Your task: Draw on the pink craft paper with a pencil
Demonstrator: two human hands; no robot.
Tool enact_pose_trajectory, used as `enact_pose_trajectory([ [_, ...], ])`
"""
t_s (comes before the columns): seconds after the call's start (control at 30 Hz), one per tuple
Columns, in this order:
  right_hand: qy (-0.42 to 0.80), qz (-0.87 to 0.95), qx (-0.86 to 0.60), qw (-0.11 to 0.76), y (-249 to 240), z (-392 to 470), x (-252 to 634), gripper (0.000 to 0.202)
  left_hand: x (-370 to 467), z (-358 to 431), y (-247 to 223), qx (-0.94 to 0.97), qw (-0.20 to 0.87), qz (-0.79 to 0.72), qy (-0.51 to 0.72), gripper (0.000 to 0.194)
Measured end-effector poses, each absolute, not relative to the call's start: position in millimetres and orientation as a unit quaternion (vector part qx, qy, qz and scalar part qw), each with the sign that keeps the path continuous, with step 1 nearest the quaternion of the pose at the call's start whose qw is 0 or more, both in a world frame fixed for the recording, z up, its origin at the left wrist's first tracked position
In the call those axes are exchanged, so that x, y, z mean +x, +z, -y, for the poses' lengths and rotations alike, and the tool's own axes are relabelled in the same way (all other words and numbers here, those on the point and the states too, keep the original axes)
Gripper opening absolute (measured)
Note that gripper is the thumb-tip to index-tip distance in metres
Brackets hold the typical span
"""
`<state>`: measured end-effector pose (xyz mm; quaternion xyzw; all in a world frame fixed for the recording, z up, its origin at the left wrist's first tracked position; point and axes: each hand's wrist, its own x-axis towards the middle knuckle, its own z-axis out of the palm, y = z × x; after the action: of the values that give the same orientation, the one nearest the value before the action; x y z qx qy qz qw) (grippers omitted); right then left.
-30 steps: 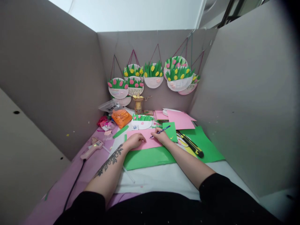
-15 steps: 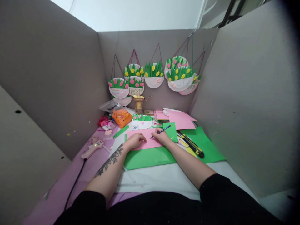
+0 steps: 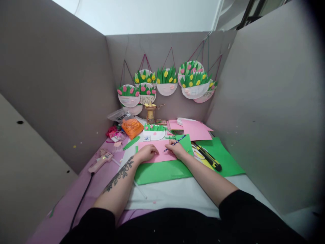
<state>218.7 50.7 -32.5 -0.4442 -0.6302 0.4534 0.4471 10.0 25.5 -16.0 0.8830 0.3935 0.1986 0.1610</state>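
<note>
Your right hand (image 3: 175, 149) clasps a pencil (image 3: 179, 139) over the pink sheet (image 3: 162, 157), atop green paper (image 3: 162, 173); your left hand (image 3: 146, 153) rests there, fingers loose. The sheet looks uncut, the pencil work seemingly unfinished, marks too faint to tell.

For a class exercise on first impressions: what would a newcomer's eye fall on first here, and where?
Probably the flower hangings, bright green, yellow and pink across the grey back wall. Below them, left of centre, an orange bag stands out. In the middle, the right hand holds a dark pencil over a pink sheet, with the left hand at its left.
</note>
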Motion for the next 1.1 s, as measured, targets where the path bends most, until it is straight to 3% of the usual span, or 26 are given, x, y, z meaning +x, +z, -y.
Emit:
enact_pose_trajectory([
  [0.23, 0.413, 0.689, -0.419, 0.423, -7.6, -63.9, 220.9, 0.026, 11.0, -24.2, -14.2, 0.881, 0.167, -0.395, 0.198, 0.037],
  [0.43, 0.353, 0.647, -0.453, 0.501, -26.2, -69.8, 211.2, 0.024, 10.6, -26.4, -18.3, 0.877, 0.169, -0.398, 0.209, 0.037],
  [0.6, 0.417, 0.634, -0.445, 0.476, -34.2, -69.5, 209.0, 0.023, 10.5, -27.7, -21.0, 0.875, 0.167, -0.405, 0.206, 0.036],
  [1.1, 0.357, 0.67, -0.457, 0.464, -32.7, -70.8, 210.9, 0.021, 10.9, -26.9, -19.5, 0.877, 0.163, -0.404, 0.203, 0.037],
])
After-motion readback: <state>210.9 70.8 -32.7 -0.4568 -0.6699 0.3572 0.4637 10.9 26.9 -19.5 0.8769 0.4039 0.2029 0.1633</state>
